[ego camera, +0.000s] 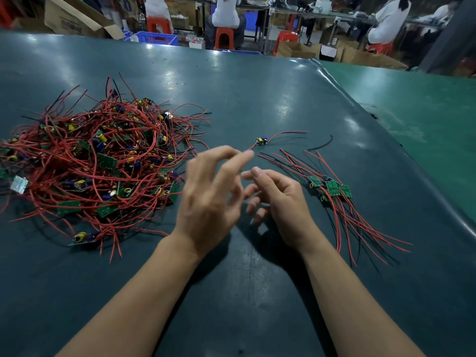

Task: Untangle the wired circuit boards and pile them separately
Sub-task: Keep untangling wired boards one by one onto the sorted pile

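**Hands over the table between two heaps of wired boards**

A dark green table [257,94] filled most of the view. Beyond its far edge stood open cardboard boxes [74,19] whose printing was too blurred to read, a blue plastic crate [157,37] whose contents could not be made out, and red stools [224,37] with seated people.

On the left of the table lay the tangled heap [103,161]: many small green circuit boards carrying yellow and blue parts, knotted together by long red wires and a few black ones. To the right lay the sorted pile [331,188], a few green boards stacked close together with their red and black wires fanned out towards the near right and the far left. Farther off, between the two, a single board [262,140] lay alone, its wires trailing right and one red wire running back towards the hands. A loose black wire [322,144] lay just right of it.

The left hand [211,199] hovered at centre with fingers spread and loosely bent; a fingertip lay at the end of that red wire, but whether it pinched it could not be told. The right hand [278,199] sat just beside it, fingers loosely curled, holding nothing.
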### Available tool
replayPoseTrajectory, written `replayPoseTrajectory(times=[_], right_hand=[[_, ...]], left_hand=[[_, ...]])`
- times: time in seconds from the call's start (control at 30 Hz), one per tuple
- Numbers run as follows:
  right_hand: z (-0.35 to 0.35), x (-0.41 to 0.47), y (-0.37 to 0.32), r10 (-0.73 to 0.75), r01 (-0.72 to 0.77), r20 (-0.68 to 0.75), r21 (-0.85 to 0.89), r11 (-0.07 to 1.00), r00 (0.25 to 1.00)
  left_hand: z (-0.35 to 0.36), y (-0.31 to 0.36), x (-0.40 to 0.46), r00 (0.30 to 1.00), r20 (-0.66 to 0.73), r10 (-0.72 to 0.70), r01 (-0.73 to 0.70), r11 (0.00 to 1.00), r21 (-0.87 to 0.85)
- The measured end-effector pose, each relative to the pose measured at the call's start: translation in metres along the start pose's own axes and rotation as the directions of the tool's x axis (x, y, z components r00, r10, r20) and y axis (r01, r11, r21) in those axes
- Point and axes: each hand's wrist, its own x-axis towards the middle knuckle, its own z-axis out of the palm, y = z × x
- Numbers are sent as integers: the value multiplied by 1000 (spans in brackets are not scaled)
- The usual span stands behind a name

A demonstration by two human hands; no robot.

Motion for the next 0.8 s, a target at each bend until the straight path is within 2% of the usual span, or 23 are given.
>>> replayPoseTrajectory(times=[0.1, 0.23, 0.4, 0.47, 0.5, 0.57, 0.6, 0.63, 0.8], right_hand=[[0, -1, -3, -12, -1, 103, 126, 992, 995], [-1, 1, -8, -4, -10, 55, 238, 971, 998], [-2, 3, -9, 47, -30, -57, 263, 964, 997], [-5, 4, -11, 75, -46, -99, 266, 963, 992], [-5, 4, -12, 86, -53, -114, 265, 963, 990], [-4, 2, -12, 95, -62, -119, 256, 965, 988], [-4, 2, -11, 94, -65, -109, 246, 967, 990], [-4, 2, -10, 92, -68, -90, 235, 970, 992], [-4, 3, -9, 84, -65, -84, 215, 974, 993]], left_hand=[[5, 3, -2, 994, 86, 62, -47, 985, -168], [5, -1, -3, 993, 116, -4, 37, 959, -282], [8, 1, -7, 1000, 26, -1, 5, 985, -172], [11, 1, -9, 980, 96, -172, 186, 969, -165], [12, 1, -9, 935, 182, -304, 332, 931, -151], [14, -2, -9, 772, 340, -536, 613, 771, -175], [15, -5, -7, 696, 384, -607, 709, 666, -232], [15, -8, -6, 653, 410, -637, 756, 588, -290], [13, -9, -2, 639, 450, -623, 764, 446, -466]])
